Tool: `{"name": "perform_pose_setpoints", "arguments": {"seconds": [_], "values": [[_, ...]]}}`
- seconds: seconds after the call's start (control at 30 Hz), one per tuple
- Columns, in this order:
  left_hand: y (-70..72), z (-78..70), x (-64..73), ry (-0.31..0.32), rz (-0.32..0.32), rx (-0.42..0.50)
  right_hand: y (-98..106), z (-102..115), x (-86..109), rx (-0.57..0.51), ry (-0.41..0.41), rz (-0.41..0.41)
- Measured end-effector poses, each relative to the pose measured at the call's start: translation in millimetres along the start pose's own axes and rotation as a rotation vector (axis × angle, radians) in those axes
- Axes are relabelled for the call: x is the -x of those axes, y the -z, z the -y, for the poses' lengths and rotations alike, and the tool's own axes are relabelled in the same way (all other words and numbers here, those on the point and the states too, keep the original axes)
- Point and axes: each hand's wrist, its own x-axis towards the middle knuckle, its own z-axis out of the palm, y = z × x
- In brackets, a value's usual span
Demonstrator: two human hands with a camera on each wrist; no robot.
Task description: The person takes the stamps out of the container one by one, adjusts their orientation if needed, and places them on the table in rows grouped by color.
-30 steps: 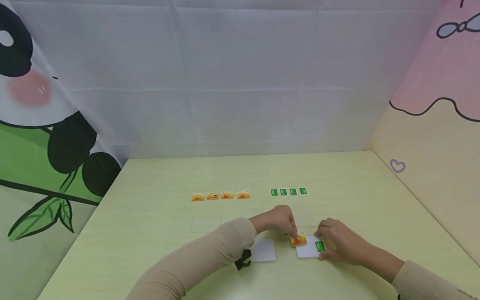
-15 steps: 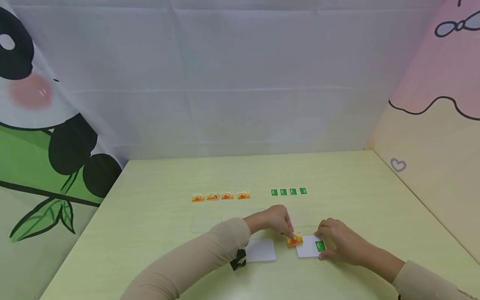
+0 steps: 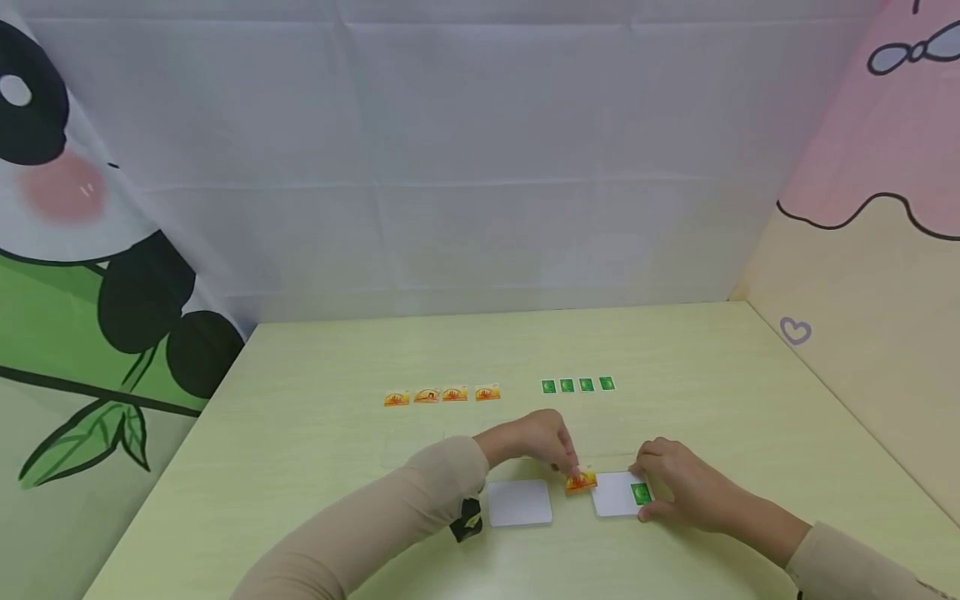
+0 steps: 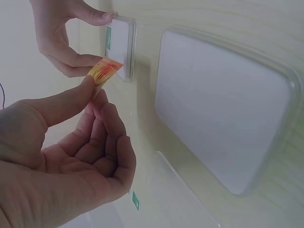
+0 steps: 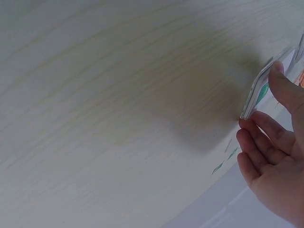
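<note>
Between thumb and forefinger, my left hand (image 3: pixel 534 437) pinches a small orange-and-yellow sticker (image 3: pixel 581 480), which looks tilted in the left wrist view (image 4: pixel 105 70). The sticker is just left of a flat white case (image 3: pixel 613 495) with clear plastic edges. My right hand (image 3: pixel 686 482) grips that case at its right side, thumb at the near edge and fingers at the far edge. A green sticker (image 3: pixel 641 493) lies on the case's right end, by the right thumb. Another flat white case (image 3: pixel 519 503) rests on the table below the left wrist; nothing touches it.
Farther back on the table (image 3: pixel 315 358) lie a row of several orange stickers (image 3: pixel 455 393) and a row of several green stickers (image 3: pixel 587 385). Faint clear plastic pieces (image 3: pixel 412 446) lie behind the left forearm. A white cloth (image 3: pixel 480 167) hangs behind the table.
My left hand has moved left with the orange sticker, from over the edge of the gripped case to beside it. More of the other white case shows. The right hand has stayed in place.
</note>
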Motion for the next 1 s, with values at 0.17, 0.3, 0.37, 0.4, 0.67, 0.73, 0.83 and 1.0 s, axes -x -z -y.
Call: {"name": "perform_pose_setpoints", "arguments": {"seconds": [0.17,0.3,0.37,0.4,0.67,0.73,0.83,1.0], "values": [[2.5,2.5,1.6,0.012,0.002,0.015,0,0,-0.1,0.006,0.004,-0.003],[3.7,4.7,3.4,0.024,-0.006,0.025,0,0,0.0,0.004,0.005,-0.004],[4.4,6.0,4.2,0.026,-0.009,0.026,-1,0,0.1,0.002,0.008,-0.006],[4.8,6.7,4.7,0.028,-0.013,0.024,-1,0,0.2,0.001,0.008,-0.006],[8.2,12.1,6.6,0.032,-0.038,0.019,-1,0,0.4,0.003,0.003,0.001],[8.6,12.7,8.2,0.039,-0.041,0.025,-1,0,0.5,0.004,0.0,0.003],[8.6,14.1,10.6,0.046,-0.039,0.034,-1,0,1.0,0.004,0.002,0.0],[9.5,18.0,12.6,0.047,-0.038,0.042,-1,1,1.3,0.004,0.003,-0.006]]}}
